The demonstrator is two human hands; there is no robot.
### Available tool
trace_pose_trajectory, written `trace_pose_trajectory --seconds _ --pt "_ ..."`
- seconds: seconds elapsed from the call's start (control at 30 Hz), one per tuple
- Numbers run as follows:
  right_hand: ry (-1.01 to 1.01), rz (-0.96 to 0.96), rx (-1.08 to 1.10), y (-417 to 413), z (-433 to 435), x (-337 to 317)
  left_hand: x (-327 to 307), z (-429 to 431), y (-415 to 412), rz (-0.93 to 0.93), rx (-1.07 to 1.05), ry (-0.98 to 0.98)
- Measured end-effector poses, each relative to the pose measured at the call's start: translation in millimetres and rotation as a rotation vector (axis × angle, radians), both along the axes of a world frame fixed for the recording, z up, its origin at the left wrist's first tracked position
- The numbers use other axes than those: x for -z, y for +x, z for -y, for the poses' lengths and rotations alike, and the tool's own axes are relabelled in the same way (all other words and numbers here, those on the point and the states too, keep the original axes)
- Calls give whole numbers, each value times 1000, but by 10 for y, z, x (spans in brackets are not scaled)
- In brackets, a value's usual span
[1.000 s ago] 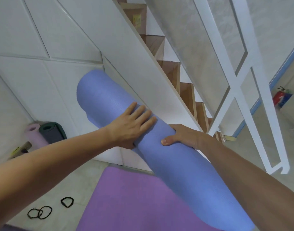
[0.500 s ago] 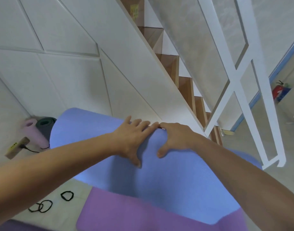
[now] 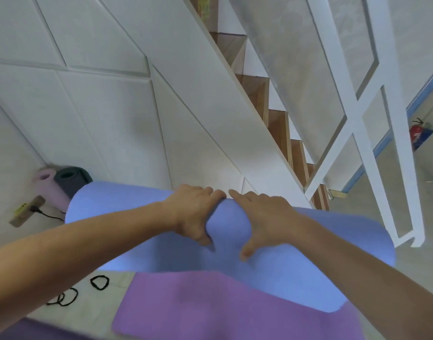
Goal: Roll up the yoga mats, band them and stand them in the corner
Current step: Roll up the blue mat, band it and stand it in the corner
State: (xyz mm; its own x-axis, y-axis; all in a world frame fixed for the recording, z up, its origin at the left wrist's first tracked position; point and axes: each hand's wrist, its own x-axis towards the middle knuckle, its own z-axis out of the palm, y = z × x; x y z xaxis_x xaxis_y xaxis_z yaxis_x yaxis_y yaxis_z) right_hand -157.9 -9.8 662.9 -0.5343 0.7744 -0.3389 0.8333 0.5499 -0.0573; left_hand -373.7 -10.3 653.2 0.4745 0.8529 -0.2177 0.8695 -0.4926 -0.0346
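Head view: left hand [image 3: 194, 212] and right hand [image 3: 264, 217] side by side, both gripping rolled blue yoga mat [image 3: 296, 266] above flat purple mat [image 3: 186, 305].

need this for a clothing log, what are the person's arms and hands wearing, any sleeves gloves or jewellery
Nothing shows on them. Both forearms are bare up to the frame edge, with no sleeve in view. The left hand and right hand have no gloves, and no rings, watch or bands are visible.
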Motion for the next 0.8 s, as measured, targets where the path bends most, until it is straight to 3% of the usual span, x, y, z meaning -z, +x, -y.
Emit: trace_pose_trajectory --seconds 0.07,0.2,0.33,0.4,0.5,0.7,0.8 --pt "152 14 -52 -47 63 97 -56 -73 -13 59 -68 -151" --pt "35 -143 73 -48 -97 141 -26 -92 -29 49 -76 -226" --pt "-271 -386 310 2 -278 261 109 11 -102 -163 138 108" --pt "-436 -550 396 4 -361 373 177 57 -163 -180 234 288" --pt "-597 -656 434 -43 -433 434 237 95 -263 -184 305 368" --pt "-633 -540 348 -194 -435 359 372 18 -356 -85 360 440" --pt "-450 -339 230 -251 -284 154 391 -86 -408 -8 263 333"
